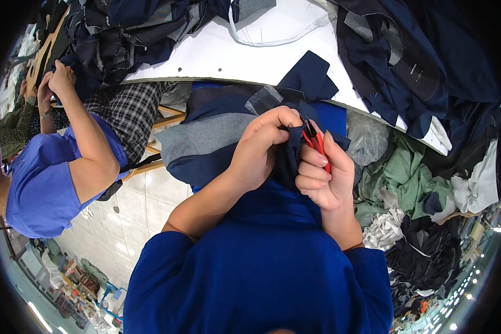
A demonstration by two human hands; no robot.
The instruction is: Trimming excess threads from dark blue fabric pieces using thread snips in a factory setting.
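Note:
My right hand (324, 172) is closed around red-handled thread snips (316, 146), their dark blades pointing up and away from me. Just left of the blades, my left hand (263, 146) pinches a fold of a navy garment (288, 161). The blade tips are close to the pinched cloth; whether they touch it I cannot tell. The rest of the garment, with a grey-blue underside (209, 136), drapes over my lap and up to the table edge. A small clear plastic piece (264, 100) lies on it beyond my left hand.
A white table (250, 61) curves ahead, with navy garment heaps (133, 33) at left and more dark garments (401, 61) at right. A co-worker in a blue-purple top (61, 178) handles dark cloth at left. Green fabric scraps (401, 172) and white scraps (384, 228) pile up at right.

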